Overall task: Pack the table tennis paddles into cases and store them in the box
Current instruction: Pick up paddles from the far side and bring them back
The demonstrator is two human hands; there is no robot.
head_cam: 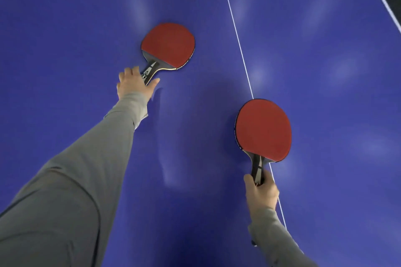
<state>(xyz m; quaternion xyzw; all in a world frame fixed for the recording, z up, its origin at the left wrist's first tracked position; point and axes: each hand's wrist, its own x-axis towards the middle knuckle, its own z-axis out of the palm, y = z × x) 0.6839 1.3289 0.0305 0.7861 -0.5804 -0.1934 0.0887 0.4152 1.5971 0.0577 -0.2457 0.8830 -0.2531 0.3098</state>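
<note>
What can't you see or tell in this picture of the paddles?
- Head view: the cases and the box are outside the frame.
- The left hand covers the handle end of the far paddle; whether it grips is unclear.
- The right hand hides the handle end of the near paddle.
- Both paddles' undersides face away from the camera.
- The writing on the paddle rims is too small to read.

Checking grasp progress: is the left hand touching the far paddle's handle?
Touching. The head view shows the far paddle's handle end meeting the left hand between thumb and fingers.
</note>
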